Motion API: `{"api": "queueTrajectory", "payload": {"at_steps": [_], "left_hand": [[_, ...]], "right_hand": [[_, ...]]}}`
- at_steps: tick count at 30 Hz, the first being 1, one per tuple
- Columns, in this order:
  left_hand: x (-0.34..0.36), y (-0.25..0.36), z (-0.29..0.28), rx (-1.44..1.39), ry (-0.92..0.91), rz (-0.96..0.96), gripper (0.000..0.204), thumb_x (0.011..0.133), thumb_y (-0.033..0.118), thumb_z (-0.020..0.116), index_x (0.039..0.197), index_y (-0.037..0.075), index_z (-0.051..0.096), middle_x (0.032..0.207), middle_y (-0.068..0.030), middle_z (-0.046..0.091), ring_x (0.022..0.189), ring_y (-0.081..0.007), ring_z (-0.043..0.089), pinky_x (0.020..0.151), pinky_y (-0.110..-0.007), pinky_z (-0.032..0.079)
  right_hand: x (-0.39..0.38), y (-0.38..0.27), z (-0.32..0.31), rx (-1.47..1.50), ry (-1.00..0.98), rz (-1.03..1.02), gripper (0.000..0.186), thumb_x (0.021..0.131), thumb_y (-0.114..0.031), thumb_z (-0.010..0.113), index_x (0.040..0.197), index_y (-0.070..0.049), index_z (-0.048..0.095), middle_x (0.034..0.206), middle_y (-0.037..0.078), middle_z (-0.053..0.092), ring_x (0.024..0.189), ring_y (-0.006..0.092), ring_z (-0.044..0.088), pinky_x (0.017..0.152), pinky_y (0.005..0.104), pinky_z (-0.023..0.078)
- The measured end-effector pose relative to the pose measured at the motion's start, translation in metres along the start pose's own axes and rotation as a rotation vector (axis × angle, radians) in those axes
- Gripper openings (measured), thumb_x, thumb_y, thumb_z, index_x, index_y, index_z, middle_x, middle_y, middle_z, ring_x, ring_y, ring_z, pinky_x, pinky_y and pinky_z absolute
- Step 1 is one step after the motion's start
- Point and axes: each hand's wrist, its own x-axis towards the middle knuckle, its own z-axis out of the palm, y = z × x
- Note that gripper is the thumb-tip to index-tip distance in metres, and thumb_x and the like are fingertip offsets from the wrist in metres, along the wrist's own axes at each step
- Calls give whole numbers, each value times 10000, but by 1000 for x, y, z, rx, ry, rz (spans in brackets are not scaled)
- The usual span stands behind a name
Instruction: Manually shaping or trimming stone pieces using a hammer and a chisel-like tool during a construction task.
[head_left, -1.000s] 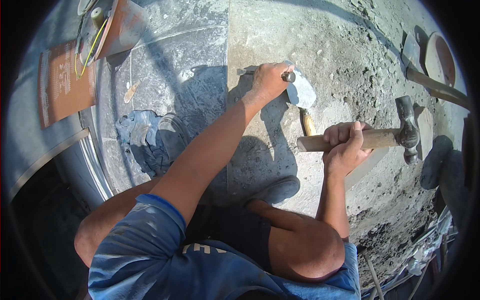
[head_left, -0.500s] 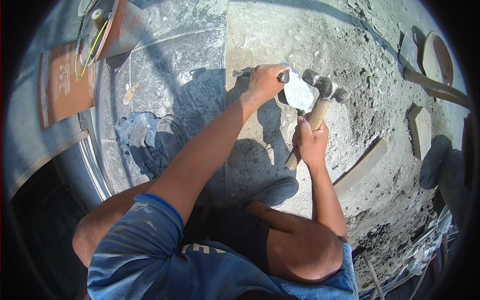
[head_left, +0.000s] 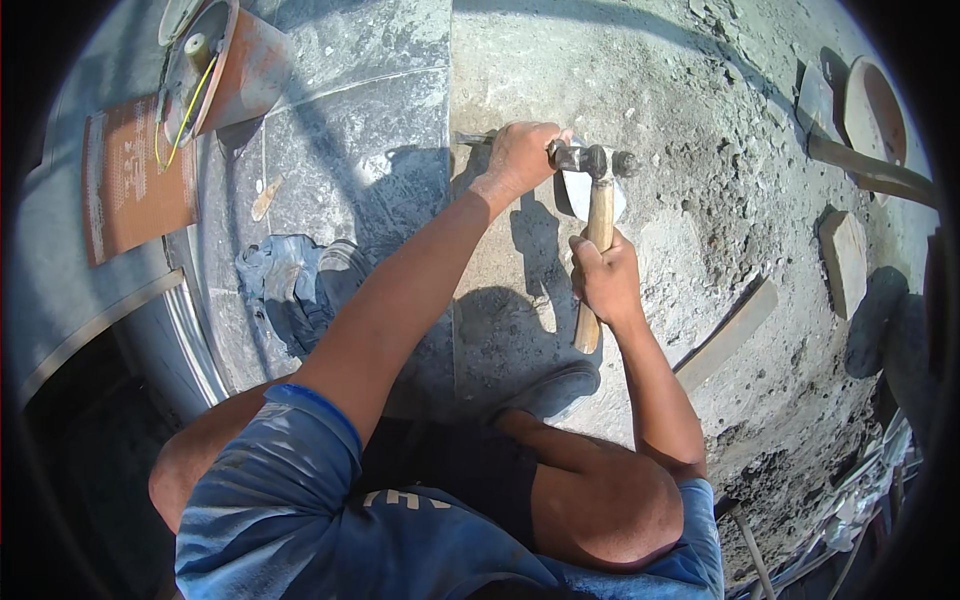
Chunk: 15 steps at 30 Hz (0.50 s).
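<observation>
Rough, pitted concrete floor (head_left: 700,120) strewn with grit meets smooth grey stone tiles (head_left: 360,130) (sunlit, hard shadows). The left hand (head_left: 522,152) has its fingers wrapped around a steel chisel (head_left: 470,139) at the tile edge. The right hand (head_left: 605,280) grips the wooden-handled hammer (head_left: 597,215), its head touching the chisel's end.

A flat rust-brown rectangular package (head_left: 135,185) with pale print lies far left.

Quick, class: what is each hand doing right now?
Left hand: closed around a metal chisel.
Right hand: closed around the wooden handle of a hammer.
</observation>
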Motion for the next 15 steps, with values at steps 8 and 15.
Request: {"api": "queueTrajectory", "payload": {"at_steps": [8,15], "left_hand": [[14,11,-1,-33,24,30,261,848,211,637,663,42,565,625,-158,570,603,-358,582,554,-434,455],[13,-5,-4,18,42,104,264,846,196,642,655,32,562,612,-163,564,593,-358,575,551,-432,456]], "right_hand": [[1,-51,-19,724,414,-451,95,898,-91,529,882,-34,455,562,18,430,429,97,402,405,266,371],[-2,-32,-16,215,147,-63,136,895,-118,554,823,-45,464,569,-11,437,405,82,389,370,259,340]]}}
